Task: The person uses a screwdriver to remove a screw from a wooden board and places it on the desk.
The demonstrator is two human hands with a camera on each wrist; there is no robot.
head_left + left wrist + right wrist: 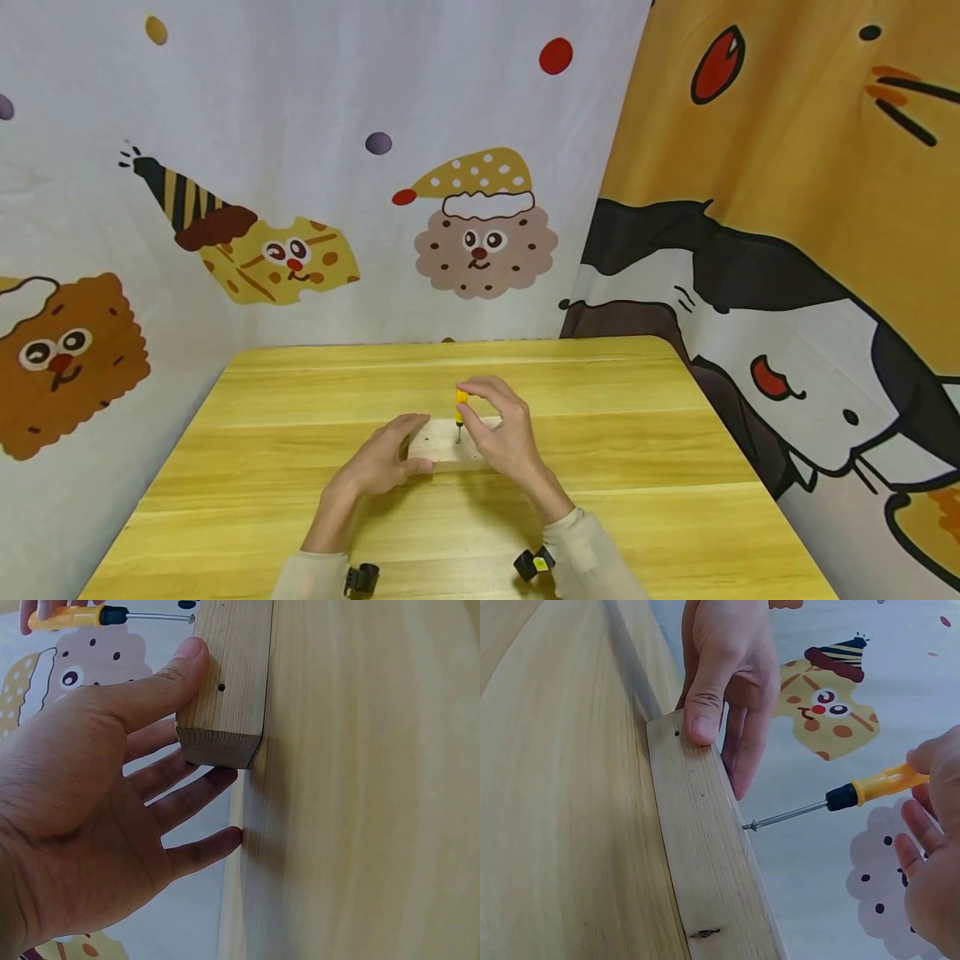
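Observation:
A pale wooden block (444, 452) lies on the table, with small dark holes in its side, clearest in the right wrist view. My left hand (384, 460) holds the block's left end, thumb on the near side and fingers at the end and far side. A screwdriver with a yellow handle and black collar (461, 407) stands upright over the block, its handle pinched in the fingers of my right hand (508, 435). The shaft's tip meets a small screw (751, 826) that sticks up from the block's top face. How deep the screw sits is hidden.
The wood-grain table (637, 467) extends around the block on all sides. Behind it hangs a white cloth (300, 100) with cartoon prints, and an orange patterned cloth (795, 158) hangs along the right. A small black camera (534, 564) is worn at the right wrist.

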